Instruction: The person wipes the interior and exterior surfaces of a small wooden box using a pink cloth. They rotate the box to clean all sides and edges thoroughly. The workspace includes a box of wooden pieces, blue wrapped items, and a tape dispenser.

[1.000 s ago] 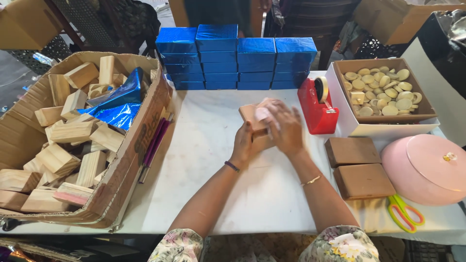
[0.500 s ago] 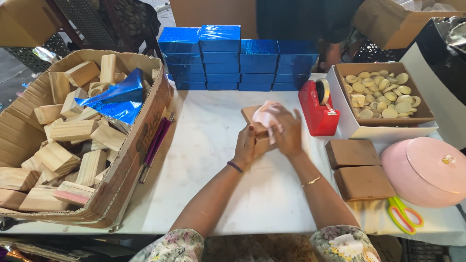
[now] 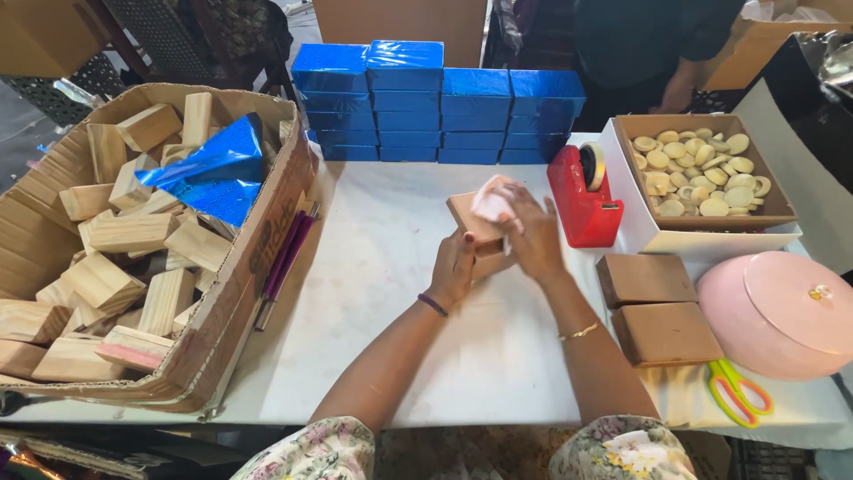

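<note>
Cardboard box of wooden blocks [image 3: 133, 258] sits left; stacked boxes [image 3: 440, 102] far; tape dispenser [image 3: 584, 196], tray of discs [image 3: 702, 173], scissors [image 3: 737, 391] right.

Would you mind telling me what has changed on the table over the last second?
Very little. The left hand still steadies the wooden block, and the right hand still presses a pale cloth on it, having slid slightly along the top. Nothing was picked up or let go. The blue boxes, red tape dispenser, cardboard box of blocks and pink container stayed put.
</note>
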